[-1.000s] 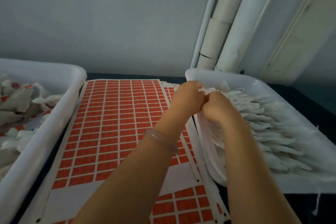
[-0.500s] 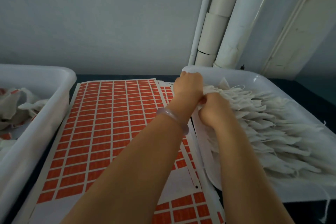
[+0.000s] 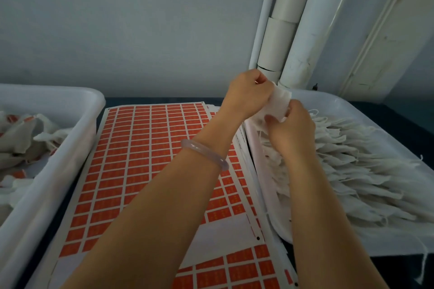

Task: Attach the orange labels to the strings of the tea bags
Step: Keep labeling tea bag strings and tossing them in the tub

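A: Where is the small white gauze tea bag (image 3: 277, 106) sitting?
B: The left hand (image 3: 246, 97) and right hand (image 3: 292, 128) are both pinching it over the far-left corner of the white plastic tray (image 3: 366, 112) on the right.
A: How is it handling?
B: It's looking limp and featherlight. I'm suggesting pinching the string end, though that's possibly hiding in the folds.

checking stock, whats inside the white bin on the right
White tea bags with strings lie piled in the right bin; left hand and right hand hold one bag above its far-left corner. Anything beneath the pile is covered.
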